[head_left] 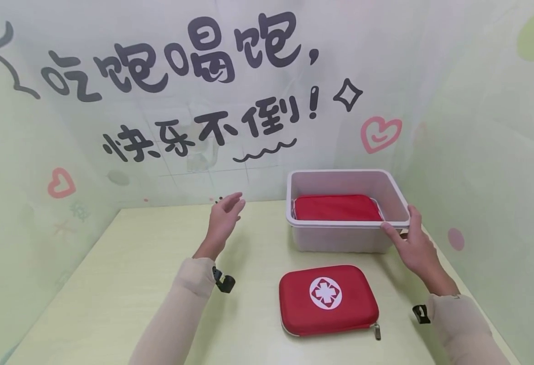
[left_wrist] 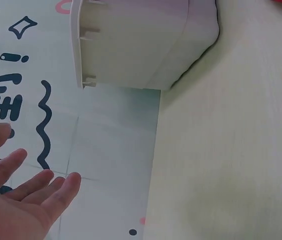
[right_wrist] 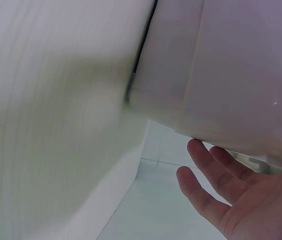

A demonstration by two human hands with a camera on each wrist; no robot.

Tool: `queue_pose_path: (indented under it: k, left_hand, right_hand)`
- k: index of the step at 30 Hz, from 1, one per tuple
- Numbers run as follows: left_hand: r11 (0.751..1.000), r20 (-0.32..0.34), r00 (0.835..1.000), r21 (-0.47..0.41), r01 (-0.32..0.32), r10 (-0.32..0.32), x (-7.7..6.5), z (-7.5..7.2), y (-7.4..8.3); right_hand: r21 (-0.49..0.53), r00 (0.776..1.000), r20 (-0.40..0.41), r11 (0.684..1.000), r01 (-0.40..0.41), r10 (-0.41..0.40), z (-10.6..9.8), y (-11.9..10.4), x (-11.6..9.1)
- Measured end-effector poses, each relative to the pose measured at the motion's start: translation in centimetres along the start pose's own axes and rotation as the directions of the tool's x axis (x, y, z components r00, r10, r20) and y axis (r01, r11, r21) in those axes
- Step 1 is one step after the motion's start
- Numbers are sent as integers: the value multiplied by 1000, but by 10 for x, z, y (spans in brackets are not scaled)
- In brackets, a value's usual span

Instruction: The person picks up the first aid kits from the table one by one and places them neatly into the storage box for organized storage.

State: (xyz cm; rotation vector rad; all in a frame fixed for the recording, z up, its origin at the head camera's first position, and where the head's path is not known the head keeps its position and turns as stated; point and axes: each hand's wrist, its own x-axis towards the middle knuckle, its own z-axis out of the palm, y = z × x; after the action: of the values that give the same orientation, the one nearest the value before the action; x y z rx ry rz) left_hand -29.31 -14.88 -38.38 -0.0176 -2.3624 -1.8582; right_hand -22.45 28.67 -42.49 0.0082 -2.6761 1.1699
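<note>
A white plastic bin point(head_left: 340, 238) stands on the table near the back wall, with a red fabric case point(head_left: 337, 208) lying inside it. My right hand point(head_left: 415, 246) grips the bin's front right corner, the thumb at the front rim and the fingers along the right side. In the right wrist view, fingertips point(right_wrist: 195, 145) touch the bin's side wall point(right_wrist: 230, 75). My left hand point(head_left: 223, 218) hovers left of the bin with relaxed fingers, holding nothing. In front of the bin lies a red first-aid case point(head_left: 294, 299) with a white cross emblem and a zipper pull.
The pale wooden table point(head_left: 125, 284) extends to the left and front. Behind it is a wall covering point(head_left: 249, 167) with large dark lettering, and another covered wall point(head_left: 499, 203) stands close on the right. Each wrist wears a dark strap.
</note>
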Motion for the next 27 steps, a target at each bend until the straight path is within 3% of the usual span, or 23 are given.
queue_pose_path:
  k: [15,27]
  left_hand:
    - [991,-31,992,-67,116,-119,-14,-18,-33]
    - [981,-19,985,-103,167,-170,-28,-10,-46]
  right_hand:
    - [6,1000,7,1000,11,-11,1,1,0]
    - [6,1000,3,1000,13,-13,0,-1,-2]
